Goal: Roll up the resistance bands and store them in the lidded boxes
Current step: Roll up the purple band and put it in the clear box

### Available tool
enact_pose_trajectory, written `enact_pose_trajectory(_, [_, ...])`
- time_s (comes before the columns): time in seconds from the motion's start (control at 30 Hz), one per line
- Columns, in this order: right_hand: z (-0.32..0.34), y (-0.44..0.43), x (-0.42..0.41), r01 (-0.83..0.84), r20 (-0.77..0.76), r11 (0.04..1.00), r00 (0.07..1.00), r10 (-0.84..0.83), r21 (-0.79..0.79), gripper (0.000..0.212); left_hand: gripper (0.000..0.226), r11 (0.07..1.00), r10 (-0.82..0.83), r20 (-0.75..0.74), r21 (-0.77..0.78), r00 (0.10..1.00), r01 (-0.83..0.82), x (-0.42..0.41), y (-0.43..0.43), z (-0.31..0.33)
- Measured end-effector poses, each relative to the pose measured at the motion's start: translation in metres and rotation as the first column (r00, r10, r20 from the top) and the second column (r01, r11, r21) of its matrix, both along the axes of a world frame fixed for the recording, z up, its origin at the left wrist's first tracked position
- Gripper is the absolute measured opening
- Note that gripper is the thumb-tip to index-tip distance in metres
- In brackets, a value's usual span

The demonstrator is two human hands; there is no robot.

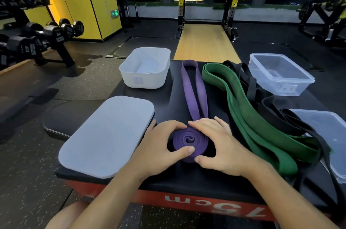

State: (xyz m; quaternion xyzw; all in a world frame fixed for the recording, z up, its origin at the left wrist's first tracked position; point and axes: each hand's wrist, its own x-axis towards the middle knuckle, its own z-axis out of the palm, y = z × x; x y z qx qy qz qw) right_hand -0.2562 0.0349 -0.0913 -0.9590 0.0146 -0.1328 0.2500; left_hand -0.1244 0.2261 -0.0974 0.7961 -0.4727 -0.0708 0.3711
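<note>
On the black table (166, 101), near its front edge, the left hand (159, 146) and right hand (217, 146) are gripping the half-rolled purple band (188, 141), and should likely be winding each turn tight, edges aligned.

The purple band (189, 140) is half rolled into a spiral coil near the front of the black platform (168, 101), its loose tail running straight away. The green band (249, 112) lies unrolled to its right, with the black bands (262, 105) tangled beyond. The white box (142, 80) stands open far left, its lid (104, 135) flat in front of it; the clear box (269, 82) stands open far right, its clear lid (333, 131) nearer
</note>
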Motion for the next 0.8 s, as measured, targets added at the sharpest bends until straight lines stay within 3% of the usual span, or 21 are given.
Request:
enact_pose_trajectory(0.37, [-0.004,0.004,0.003,0.159,0.172,0.98,0.975,-0.138,-0.116,0.065,0.059,1.0,-0.006,0.054,0.011,0.999,0.006,-0.002,-0.004,0.0])
enact_pose_trajectory(0.57, [-0.004,0.004,0.008,0.224,0.243,0.961,0.953,-0.182,-0.159,0.078,0.066,0.999,-0.029,0.063,0.039,0.998,0.026,0.001,-0.004,0.0])
enact_pose_trajectory(0.7, [-0.003,0.005,0.014,0.216,0.256,0.953,0.953,-0.16,-0.211,0.087,0.067,0.999,-0.041,0.009,0.017,0.999,0.04,0.0,-0.004,0.001])
enact_pose_trajectory(0.8, [-0.002,0.005,0.011,0.164,0.199,0.969,0.972,-0.126,-0.186,0.088,0.066,1.0,0.008,-0.132,-0.02,0.991,-0.011,0.001,-0.002,0.0])
